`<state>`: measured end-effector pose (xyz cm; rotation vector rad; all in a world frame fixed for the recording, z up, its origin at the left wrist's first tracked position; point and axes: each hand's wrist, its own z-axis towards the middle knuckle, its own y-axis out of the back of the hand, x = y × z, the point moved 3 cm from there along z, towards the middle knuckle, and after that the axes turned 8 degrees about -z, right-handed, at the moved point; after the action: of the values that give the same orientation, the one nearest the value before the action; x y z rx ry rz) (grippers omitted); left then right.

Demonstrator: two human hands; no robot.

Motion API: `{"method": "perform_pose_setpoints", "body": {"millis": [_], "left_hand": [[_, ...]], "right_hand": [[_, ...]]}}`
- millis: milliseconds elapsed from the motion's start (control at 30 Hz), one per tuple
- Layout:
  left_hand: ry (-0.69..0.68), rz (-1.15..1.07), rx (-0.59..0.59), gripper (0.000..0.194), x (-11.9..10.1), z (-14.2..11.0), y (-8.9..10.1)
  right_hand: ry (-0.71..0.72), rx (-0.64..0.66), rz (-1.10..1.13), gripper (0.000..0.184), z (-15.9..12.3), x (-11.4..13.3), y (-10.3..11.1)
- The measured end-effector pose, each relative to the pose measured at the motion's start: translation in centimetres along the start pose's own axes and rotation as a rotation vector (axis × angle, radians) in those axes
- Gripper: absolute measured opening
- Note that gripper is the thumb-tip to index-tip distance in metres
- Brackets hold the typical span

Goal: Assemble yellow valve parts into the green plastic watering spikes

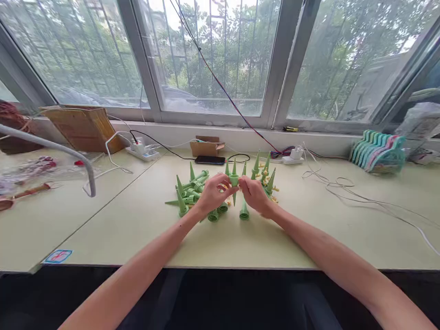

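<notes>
A green cone is up above the middle of the table, with its wide end up and its point down. The left hand pinches it between thumb and fingers. The right hand is curled up right beside it, but I can't tell if it is pinching something small. It looks like both hands are busy at the wide end of this one cone. The next move seems to need a still left hand and careful right fingertips.

A messy pile of green cones is by the left hand. More cones stand past the right hand, with little yellow bits near them. Behind are a black phone and a small brown box.
</notes>
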<state>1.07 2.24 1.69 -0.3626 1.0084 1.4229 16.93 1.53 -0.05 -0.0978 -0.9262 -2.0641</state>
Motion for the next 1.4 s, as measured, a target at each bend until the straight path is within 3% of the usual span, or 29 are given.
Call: {"method": "perform_pose_setpoints", "body": {"millis": [767, 1167, 1400], "left_hand": [[0.016, 0.044, 0.007, 0.025, -0.32, -0.13, -0.25], [0.077, -0.012, -0.090, 0.038, 0.06, -0.05, 0.03], [0.080, -0.003, -0.068, 0.035, 0.31, -0.12, -0.03]], "right_hand": [[-0.036, 0.040, -0.028, 0.036, -0.02, 0.22, -0.03], [-0.068, 0.005, -0.096, 0.032, 0.13, 0.53, 0.12], [-0.070, 0.008, -0.116, 0.032, 0.12, 0.31, -0.10]]}}
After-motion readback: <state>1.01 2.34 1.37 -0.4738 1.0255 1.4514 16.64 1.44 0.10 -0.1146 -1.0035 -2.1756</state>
